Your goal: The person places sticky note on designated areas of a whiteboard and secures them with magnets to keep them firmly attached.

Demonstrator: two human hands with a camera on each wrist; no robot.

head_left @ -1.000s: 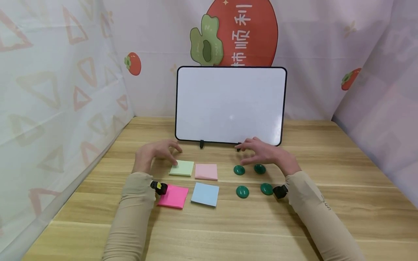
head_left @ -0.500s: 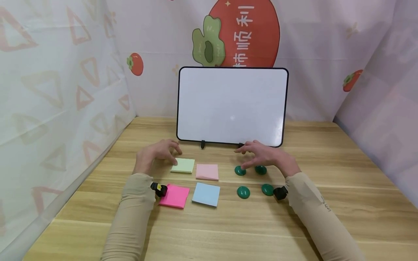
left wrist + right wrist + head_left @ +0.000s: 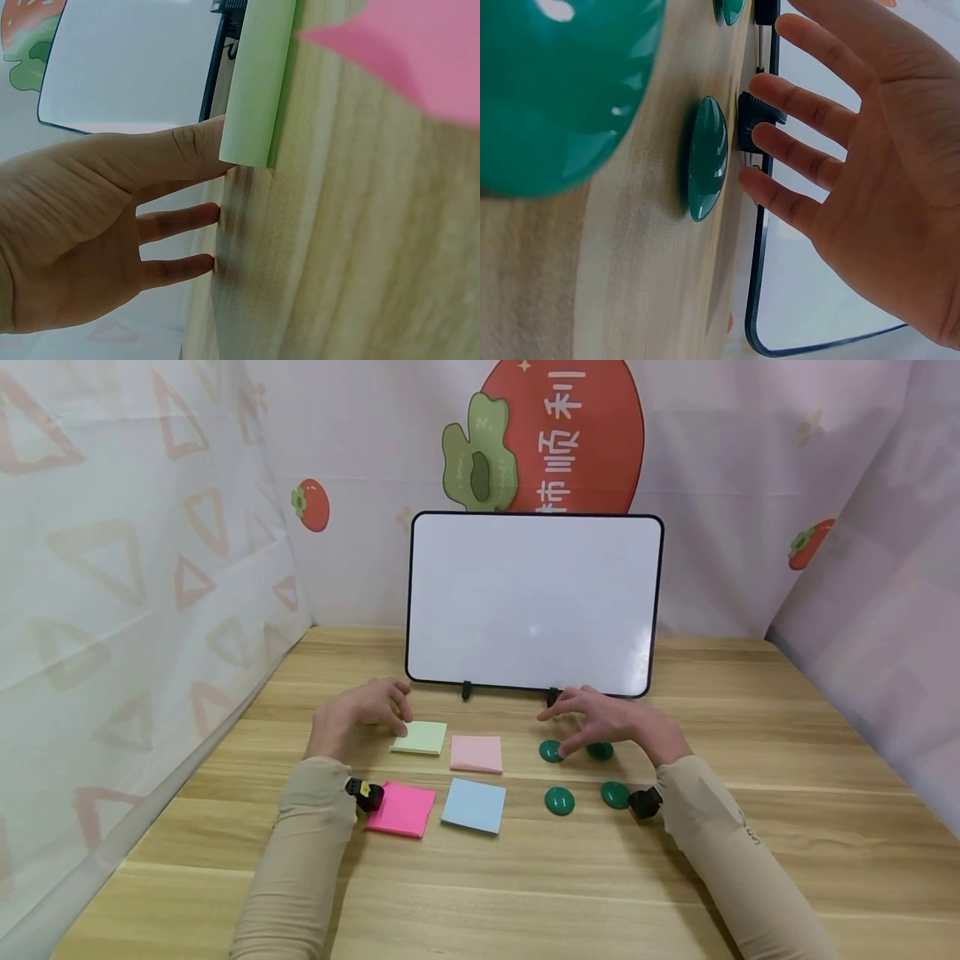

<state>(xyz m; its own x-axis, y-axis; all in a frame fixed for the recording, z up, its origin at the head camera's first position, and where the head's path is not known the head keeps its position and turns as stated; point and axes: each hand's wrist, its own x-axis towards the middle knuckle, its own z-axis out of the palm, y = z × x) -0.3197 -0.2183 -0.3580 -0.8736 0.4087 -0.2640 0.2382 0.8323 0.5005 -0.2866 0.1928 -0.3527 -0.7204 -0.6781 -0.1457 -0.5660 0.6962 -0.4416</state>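
Observation:
My left hand (image 3: 367, 703) is at the far left corner of a light green sticky-note pad (image 3: 425, 738), its thumb and index finger drawn together there. In the left wrist view, the thumb touches the green pad's edge (image 3: 259, 90) while other fingers extend past it; the fingertip contact is partly hidden. My right hand (image 3: 603, 714) hovers over two green round magnets, with fingers spread and the thumb at the edge of the far left magnet (image 3: 550, 751). The far right magnet (image 3: 600, 752) is partly beneath that hand. In the right wrist view its palm (image 3: 900, 165) holds nothing.
A whiteboard (image 3: 534, 602) stands on black feet behind the hands. On the table lie a pale pink pad (image 3: 476, 753), a bright pink pad (image 3: 405, 811) and a blue pad (image 3: 474, 807). Two nearer magnets, left (image 3: 559, 801) and right (image 3: 615, 794), lie by the right wrist.
The green pad has shifted slightly away from me. My left index finger has closed toward the thumb at its corner. The right thumb has lowered toward the far left magnet.

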